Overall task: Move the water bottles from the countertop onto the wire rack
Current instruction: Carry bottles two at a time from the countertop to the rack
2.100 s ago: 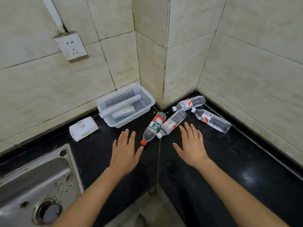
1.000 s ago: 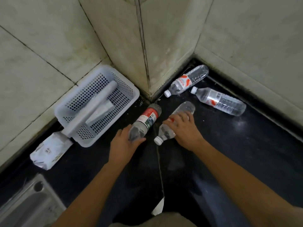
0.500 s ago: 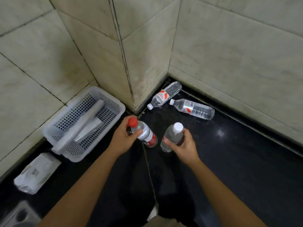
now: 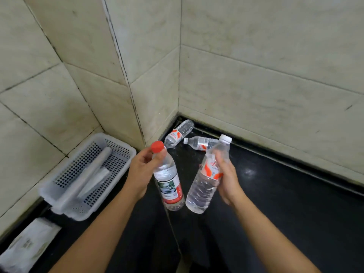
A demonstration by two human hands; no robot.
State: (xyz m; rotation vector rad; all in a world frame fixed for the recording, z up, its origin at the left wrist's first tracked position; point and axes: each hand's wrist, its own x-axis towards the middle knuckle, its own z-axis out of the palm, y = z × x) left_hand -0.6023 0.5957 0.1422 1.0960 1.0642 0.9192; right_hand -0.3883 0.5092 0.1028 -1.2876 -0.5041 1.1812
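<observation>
My left hand (image 4: 140,172) grips the neck of a red-capped water bottle (image 4: 168,182), which hangs upright above the black countertop (image 4: 285,203). A white-capped bottle with an orange label (image 4: 208,176) is held around its middle by my right hand (image 4: 228,180) and leans a little to the right. Two more clear bottles lie on the counter in the tiled corner: one (image 4: 178,133) against the wall pillar, the other (image 4: 199,143) partly hidden behind the bottle in my right hand. No wire rack is in view.
A white perforated plastic basket (image 4: 122,148) holding rolled plastic sits on the counter to the left, against the tiled wall. A white packet (image 4: 29,245) lies at the bottom left. Tiled walls close off the back and the right side.
Both hands have lifted their bottles higher off the counter and closer to the camera. The view has tilted up towards the corner.
</observation>
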